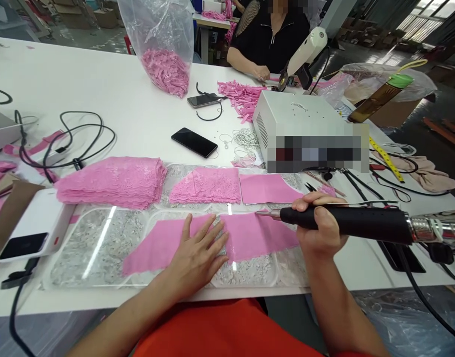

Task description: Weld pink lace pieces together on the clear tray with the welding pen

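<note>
My left hand (pixel 199 250) lies flat with fingers spread on a strip of pink fabric (pixel 245 238) spread over a clear plate (pixel 97 248) at the table's near edge. My right hand (pixel 320 225) is wrapped round a black pen-shaped tool (pixel 361 222) whose metal tip (pixel 263 213) rests at the fabric's upper edge. A silver fitting and cable run off the tool's rear to the right. Behind the strip lie a stack of pink lace pieces (pixel 113 181), a smaller lace pile (pixel 208 186) and a plain pink piece (pixel 266 188).
A white machine box (pixel 287 116) stands at right centre. Two phones (pixel 194 142) (pixel 204 100), black cables (pixel 69 144), a bag of pink strips (pixel 163 69), a tape measure (pixel 387 158) and a white device (pixel 35 225) lie about. A person in black (pixel 272 37) works across the table.
</note>
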{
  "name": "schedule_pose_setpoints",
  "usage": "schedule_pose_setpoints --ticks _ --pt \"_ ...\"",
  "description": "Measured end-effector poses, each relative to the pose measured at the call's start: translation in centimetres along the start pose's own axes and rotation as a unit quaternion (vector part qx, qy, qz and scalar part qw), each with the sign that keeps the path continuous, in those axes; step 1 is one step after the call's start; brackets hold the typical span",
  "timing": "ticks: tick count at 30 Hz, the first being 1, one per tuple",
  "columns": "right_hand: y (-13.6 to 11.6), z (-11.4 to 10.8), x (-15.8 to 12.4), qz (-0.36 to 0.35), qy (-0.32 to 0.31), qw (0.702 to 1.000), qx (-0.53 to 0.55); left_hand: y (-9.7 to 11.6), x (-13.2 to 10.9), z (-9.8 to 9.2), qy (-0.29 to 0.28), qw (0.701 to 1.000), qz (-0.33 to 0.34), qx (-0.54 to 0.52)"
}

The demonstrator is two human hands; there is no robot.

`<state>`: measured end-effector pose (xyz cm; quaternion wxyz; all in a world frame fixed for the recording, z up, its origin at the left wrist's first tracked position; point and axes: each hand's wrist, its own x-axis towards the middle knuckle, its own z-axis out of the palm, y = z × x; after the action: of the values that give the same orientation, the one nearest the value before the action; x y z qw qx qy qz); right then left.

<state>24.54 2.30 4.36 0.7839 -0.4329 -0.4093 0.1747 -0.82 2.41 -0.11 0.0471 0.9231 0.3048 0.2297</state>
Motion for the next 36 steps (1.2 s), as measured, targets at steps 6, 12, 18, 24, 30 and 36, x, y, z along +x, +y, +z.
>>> schedule_pose_setpoints --ticks 6,12,18,24,30,36 --pt "-0.5 1.0 -0.3 0.016 0.003 0.999 0.033 0.1 0.1 -0.1 0.002 1.0 0.002 0.004" --pt "-0.3 1.8 -0.9 0.018 -0.03 0.999 0.022 0.1 0.0 -0.1 -0.001 1.0 0.004 0.015" --pt "-0.2 1.9 -0.9 0.023 -0.039 0.999 0.015 0.0 -0.2 0.2 0.008 1.0 0.009 0.013" --pt "-0.5 2.5 -0.8 0.036 -0.021 0.999 0.031 0.2 -0.1 -0.4 0.032 0.999 0.024 0.012" --pt "-1.1 3.8 -1.8 0.067 -0.044 0.995 0.059 0.6 -0.1 -1.7 0.073 0.989 0.108 -0.064" --pt "-0.6 4.5 -3.0 0.076 -0.098 0.989 0.081 0.6 -0.2 -1.9 0.073 0.986 0.122 -0.088"
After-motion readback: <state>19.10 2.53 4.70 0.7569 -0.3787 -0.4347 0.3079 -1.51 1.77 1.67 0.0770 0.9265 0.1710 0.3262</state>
